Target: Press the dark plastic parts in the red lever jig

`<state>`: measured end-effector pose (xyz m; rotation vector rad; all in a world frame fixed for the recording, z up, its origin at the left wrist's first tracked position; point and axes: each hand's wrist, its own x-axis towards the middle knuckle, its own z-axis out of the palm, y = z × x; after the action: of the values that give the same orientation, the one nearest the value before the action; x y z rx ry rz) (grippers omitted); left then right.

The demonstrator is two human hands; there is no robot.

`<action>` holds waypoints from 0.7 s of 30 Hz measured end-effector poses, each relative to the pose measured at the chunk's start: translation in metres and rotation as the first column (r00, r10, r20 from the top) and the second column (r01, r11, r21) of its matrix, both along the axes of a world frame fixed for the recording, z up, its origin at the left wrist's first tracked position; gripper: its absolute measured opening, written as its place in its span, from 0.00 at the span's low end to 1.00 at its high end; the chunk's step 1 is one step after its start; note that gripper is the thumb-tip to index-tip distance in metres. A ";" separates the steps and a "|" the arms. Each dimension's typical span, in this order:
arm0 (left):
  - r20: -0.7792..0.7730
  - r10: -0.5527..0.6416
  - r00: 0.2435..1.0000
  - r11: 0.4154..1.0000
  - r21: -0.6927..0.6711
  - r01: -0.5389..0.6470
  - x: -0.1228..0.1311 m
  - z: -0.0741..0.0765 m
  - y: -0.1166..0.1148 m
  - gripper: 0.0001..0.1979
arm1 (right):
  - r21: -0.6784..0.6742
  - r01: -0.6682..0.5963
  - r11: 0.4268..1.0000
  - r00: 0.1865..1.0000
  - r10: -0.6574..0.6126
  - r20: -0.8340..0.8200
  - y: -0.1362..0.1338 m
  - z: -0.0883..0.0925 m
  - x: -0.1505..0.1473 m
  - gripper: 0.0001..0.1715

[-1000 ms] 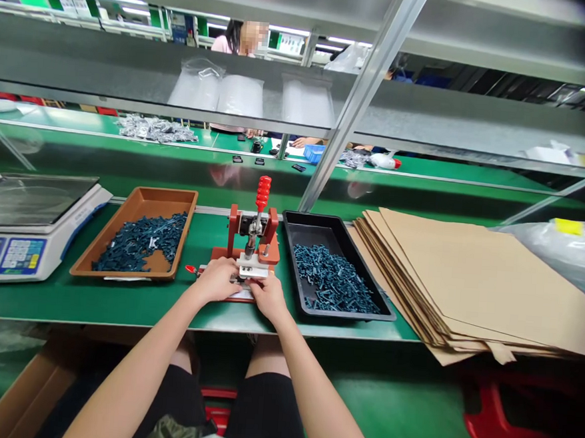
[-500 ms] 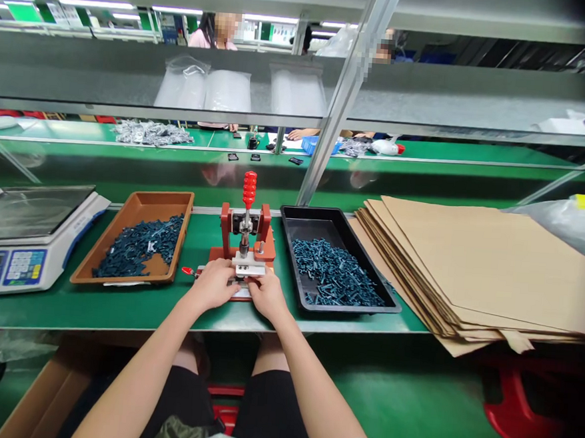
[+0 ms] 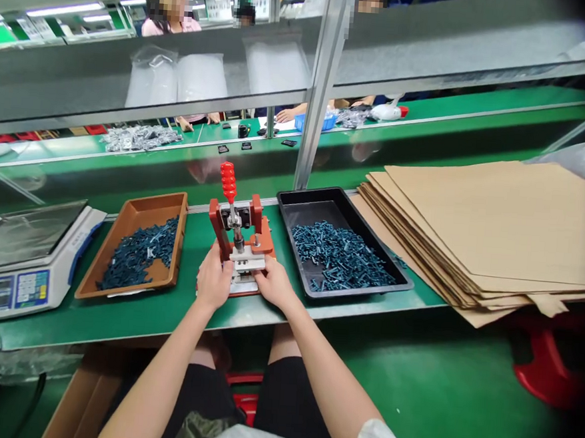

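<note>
Your left hand (image 3: 213,280) and right hand (image 3: 274,283) touch either side of the white block (image 3: 246,261) on the red-handled press (image 3: 239,225). On the green worktop (image 3: 185,325), a brown tray (image 3: 142,224) of dark blue parts (image 3: 342,256) sits to your left, with a scale (image 3: 22,287) beyond it. A black tray (image 3: 313,210) of similar parts sits to your right, beside stacked cardboard (image 3: 492,226).
</note>
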<state>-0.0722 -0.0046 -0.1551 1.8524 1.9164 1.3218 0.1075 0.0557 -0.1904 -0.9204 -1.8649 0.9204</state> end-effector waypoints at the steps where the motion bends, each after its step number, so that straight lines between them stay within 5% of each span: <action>1: -0.008 -0.021 1.000 1.000 -0.018 0.020 0.003 -0.002 -0.001 0.35 | -0.041 0.002 0.999 1.000 -0.002 0.000 0.002 0.000 0.001 0.16; 5: 0.173 -0.085 0.981 0.994 -0.053 0.096 -0.005 0.000 0.000 0.33 | -0.160 -0.034 0.987 0.997 0.044 0.060 0.008 0.005 0.004 0.13; 7: 0.285 -0.039 0.958 0.999 -0.005 0.043 -0.009 0.010 0.005 0.32 | -0.191 -0.030 0.981 0.994 0.048 0.094 0.009 0.008 0.004 0.11; 11: 0.272 -0.023 0.962 0.964 0.260 -0.050 0.002 0.064 0.023 0.30 | -0.192 -0.043 0.980 0.995 0.059 0.082 0.008 0.009 0.003 0.12; 15: 0.175 -0.240 0.955 0.894 0.424 0.147 0.031 0.130 0.034 0.33 | -0.174 -0.024 0.984 0.995 0.040 0.089 0.007 0.006 0.002 0.13; 17: 0.132 -0.290 0.948 0.871 0.446 0.205 0.046 0.148 0.030 0.34 | -0.171 -0.006 0.985 0.995 0.023 0.097 0.007 0.006 0.002 0.13; 21: 0.022 -0.237 0.971 0.853 0.483 0.197 0.066 0.142 0.004 0.27 | -0.174 -0.025 0.984 0.991 0.048 0.127 0.004 0.013 0.002 0.15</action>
<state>-0.0061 -0.0001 -0.0133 2.1066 1.3638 1.8802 0.1093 0.0601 -0.1778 -1.0766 -1.9407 1.0794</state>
